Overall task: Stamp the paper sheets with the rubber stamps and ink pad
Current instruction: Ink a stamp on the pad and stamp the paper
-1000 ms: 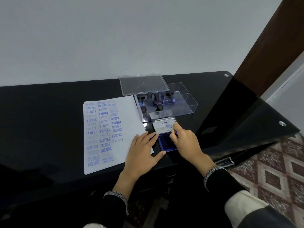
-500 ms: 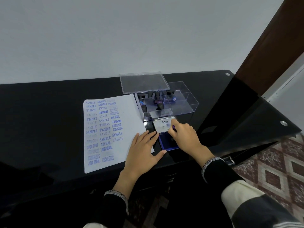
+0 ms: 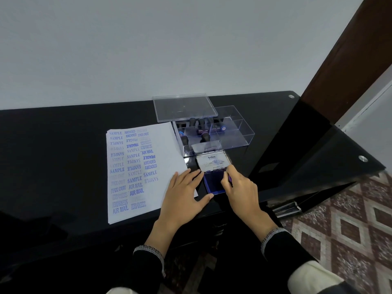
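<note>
On a glossy black table (image 3: 63, 158), a stack of paper sheets (image 3: 161, 145) lies covered on its left part with blue impressions reading SAMPLE, AMENDED, FRAGILE, AIR MAIL and EXPRESS. The left hand (image 3: 183, 195) lies flat with fingers spread on the sheet's lower right corner, thumb reaching toward the ink pad (image 3: 213, 183), which sits open just right of the paper with its labelled lid (image 3: 213, 162) raised. The right hand (image 3: 240, 188) is pinched around a purple rubber stamp (image 3: 229, 178) at the pad's right edge. Behind, a clear plastic box (image 3: 231, 132) holds more black-handled stamps (image 3: 201, 124).
</note>
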Action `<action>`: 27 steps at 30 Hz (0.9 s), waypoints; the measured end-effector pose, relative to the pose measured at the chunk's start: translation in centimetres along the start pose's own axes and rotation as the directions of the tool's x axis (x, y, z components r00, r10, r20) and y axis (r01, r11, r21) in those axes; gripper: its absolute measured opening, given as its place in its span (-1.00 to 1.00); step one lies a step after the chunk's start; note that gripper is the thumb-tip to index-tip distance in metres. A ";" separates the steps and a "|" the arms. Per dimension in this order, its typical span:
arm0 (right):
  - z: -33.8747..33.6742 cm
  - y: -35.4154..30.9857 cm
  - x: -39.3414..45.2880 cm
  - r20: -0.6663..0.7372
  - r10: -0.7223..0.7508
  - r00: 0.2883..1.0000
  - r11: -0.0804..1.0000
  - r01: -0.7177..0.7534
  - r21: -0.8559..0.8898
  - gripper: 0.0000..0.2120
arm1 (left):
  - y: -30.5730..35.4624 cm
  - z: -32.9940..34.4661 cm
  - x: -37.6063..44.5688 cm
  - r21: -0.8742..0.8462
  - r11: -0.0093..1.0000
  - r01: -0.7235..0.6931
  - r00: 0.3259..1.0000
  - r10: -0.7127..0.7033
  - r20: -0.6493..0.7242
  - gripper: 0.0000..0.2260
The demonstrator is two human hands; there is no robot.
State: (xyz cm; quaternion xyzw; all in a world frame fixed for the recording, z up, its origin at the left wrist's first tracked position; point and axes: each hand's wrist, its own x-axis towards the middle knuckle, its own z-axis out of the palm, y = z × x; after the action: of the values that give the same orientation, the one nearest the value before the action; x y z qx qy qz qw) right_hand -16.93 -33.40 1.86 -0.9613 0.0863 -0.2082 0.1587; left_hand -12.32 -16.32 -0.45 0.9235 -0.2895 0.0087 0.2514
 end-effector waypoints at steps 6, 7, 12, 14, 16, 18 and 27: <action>-0.5 0.1 2.1 0.136 -0.006 0.991 0.998 0.014 -0.055 -0.82 | 0.0 0.0 -0.1 0.002 1.000 -0.002 1.000 0.002 -0.005 -0.36; -0.6 0.0 2.6 0.173 -0.004 0.985 0.998 0.016 -0.063 -0.83 | 0.0 0.1 0.0 0.001 1.000 -0.001 1.000 0.001 -0.004 -0.36; -0.6 0.0 4.4 0.267 0.008 0.964 0.999 0.002 -0.040 -0.85 | -0.1 0.1 0.0 -0.011 1.000 -0.002 1.000 0.002 -0.007 -0.37; -0.5 -0.1 4.7 0.271 0.010 0.963 0.999 0.001 -0.042 -0.85 | -0.1 0.1 0.0 -0.008 1.000 -0.001 1.000 0.001 -0.003 -0.37; -0.5 -0.2 4.5 0.249 0.007 0.968 0.999 0.003 -0.040 -0.85 | -0.1 0.1 0.0 -0.004 1.000 -0.001 1.000 0.001 -0.001 -0.36; -0.6 -0.2 3.9 0.212 -0.007 0.977 0.999 0.015 -0.037 -0.85 | -0.1 0.1 0.0 -0.006 1.000 0.000 1.000 0.000 0.000 -0.36; -0.3 -0.2 1.5 0.068 -0.019 0.997 0.997 0.024 -0.068 -0.75 | -0.1 0.0 0.0 -0.005 1.000 0.001 1.000 -0.001 0.006 -0.36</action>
State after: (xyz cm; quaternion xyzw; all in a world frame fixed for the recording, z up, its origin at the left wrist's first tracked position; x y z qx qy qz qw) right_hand -15.65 -33.68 2.72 -0.9735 0.0777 -0.1742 0.1261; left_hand -12.29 -16.27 -0.47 0.9230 -0.2901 0.0049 0.2527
